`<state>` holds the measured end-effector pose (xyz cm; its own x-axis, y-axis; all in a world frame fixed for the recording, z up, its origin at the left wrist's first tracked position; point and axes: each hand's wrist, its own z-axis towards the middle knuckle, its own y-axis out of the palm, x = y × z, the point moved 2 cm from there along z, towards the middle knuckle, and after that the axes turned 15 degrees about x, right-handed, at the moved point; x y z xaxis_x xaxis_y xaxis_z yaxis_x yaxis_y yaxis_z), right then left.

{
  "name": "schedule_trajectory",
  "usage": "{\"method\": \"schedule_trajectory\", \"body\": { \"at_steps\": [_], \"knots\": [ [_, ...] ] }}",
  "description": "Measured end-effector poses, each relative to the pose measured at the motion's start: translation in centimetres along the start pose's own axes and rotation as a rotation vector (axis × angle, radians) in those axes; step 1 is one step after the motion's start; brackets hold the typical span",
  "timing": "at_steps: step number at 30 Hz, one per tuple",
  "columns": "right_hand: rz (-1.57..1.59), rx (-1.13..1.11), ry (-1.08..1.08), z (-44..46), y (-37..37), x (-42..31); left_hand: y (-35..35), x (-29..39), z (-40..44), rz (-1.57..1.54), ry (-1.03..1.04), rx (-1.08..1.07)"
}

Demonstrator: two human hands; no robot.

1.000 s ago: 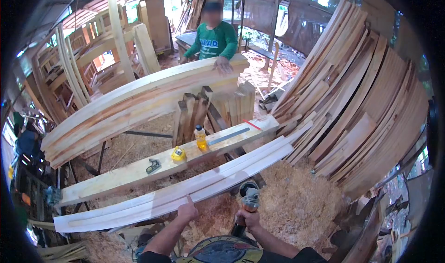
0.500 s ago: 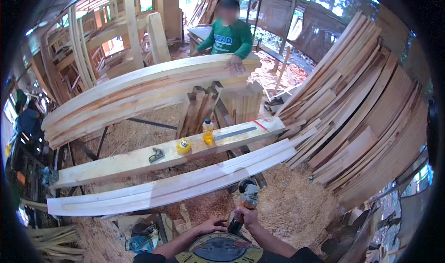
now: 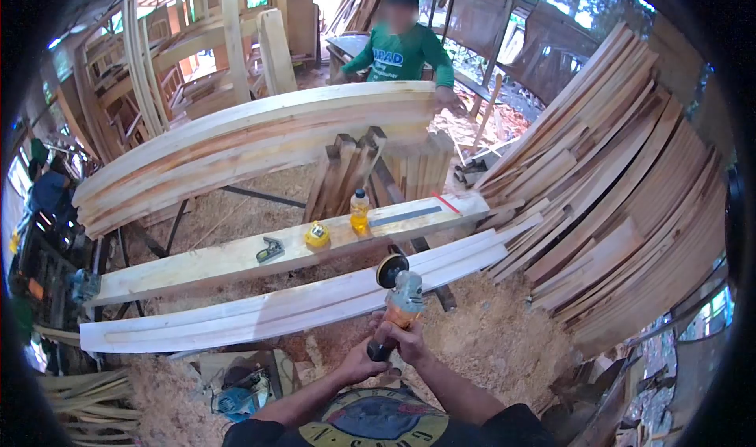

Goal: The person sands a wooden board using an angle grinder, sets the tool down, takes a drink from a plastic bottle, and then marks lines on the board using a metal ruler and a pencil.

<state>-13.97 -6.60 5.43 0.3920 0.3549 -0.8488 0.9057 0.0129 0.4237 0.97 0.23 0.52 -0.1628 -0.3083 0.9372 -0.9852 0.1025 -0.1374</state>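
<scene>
An angle grinder (image 3: 405,299) with a round disc (image 3: 391,270) on its head is held up in front of my chest. My right hand (image 3: 407,343) is wrapped around its body below the metal head. Lower down, my left hand (image 3: 362,362) closes on the dark rear end; some of its fingers are hidden. Beyond the tool lies a long pale board (image 3: 276,311), and the disc appears over its near side; contact cannot be made out.
A thick beam (image 3: 189,270) carries a clamp (image 3: 270,250), yellow tape measure (image 3: 317,234), bottle of yellow liquid (image 3: 359,211) and metal ruler (image 3: 405,216). Stacked planks (image 3: 598,211) stand right. Across the work area, a person in green (image 3: 402,57) is beside large boards (image 3: 260,144). A blue power tool (image 3: 236,404) lies below left.
The grinder has risen and moved forward and left, its disc now over the board. My left hand has closed on its rear end. The other person's hand has shifted right.
</scene>
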Motion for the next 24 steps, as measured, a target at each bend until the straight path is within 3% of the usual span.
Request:
{"method": "schedule_trajectory", "body": {
  "at_steps": [1, 4, 6, 8, 10, 11, 13, 14, 16, 18, 19, 22, 24],
  "knots": [
    [-0.002, -0.035, 0.016, 0.3, 0.0, 0.3, -0.2, 0.2, 0.3, 0.042, 0.107, 0.053],
    [0.066, 0.021, -0.037, 1.2, -0.1, 1.3, -0.1, 1.7, -0.1, 0.161, 0.119, 0.209],
    [0.070, 0.080, 0.001, 1.7, -0.8, 1.7, -0.6, 3.1, -0.3, 0.319, 0.112, 0.107],
    [0.063, 0.155, 0.026, 1.6, -1.3, 1.8, -2.0, 5.3, -0.6, 0.519, 0.242, 0.083],
    [0.042, 0.250, 0.036, 0.9, -1.7, 1.5, -4.4, 8.3, -1.3, 0.756, 0.514, 0.130],
    [0.045, 0.138, 0.008, 1.6, -3.3, 2.8, -5.8, 10.7, -1.8, 0.606, 0.593, 0.175],
    [0.025, 0.217, -0.004, 1.1, -4.7, 3.5, -8.6, 17.4, -4.4, 0.257, 0.655, 0.239],
    [0.014, 0.260, -0.007, 0.6, -5.4, 3.8, -9.6, 22.6, -6.9, 0.161, 0.819, 0.285],
    [0.039, 0.260, 0.053, -0.1, -6.6, 4.5, -11.5, 28.9, -10.6, 0.221, 1.205, 0.393],
    [0.028, 0.323, 0.051, -0.6, -6.8, 4.5, -11.4, 33.2, -14.7, 0.150, 1.325, 0.414],
    [0.029, 0.353, 0.076, -1.0, -6.7, 4.3, -11.4, 34.7, -15.7, 0.210, 1.458, 0.357],
    [0.059, 0.365, 0.042, -1.2, -6.8, 4.6, -11.7, 38.1, -17.7, 0.345, 1.570, 0.053],
    [0.083, 0.318, 0.029, -1.3, -7.0, 4.7, -11.0, 39.5, -18.2, 0.356, 1.607, -0.001]
  ]
}}
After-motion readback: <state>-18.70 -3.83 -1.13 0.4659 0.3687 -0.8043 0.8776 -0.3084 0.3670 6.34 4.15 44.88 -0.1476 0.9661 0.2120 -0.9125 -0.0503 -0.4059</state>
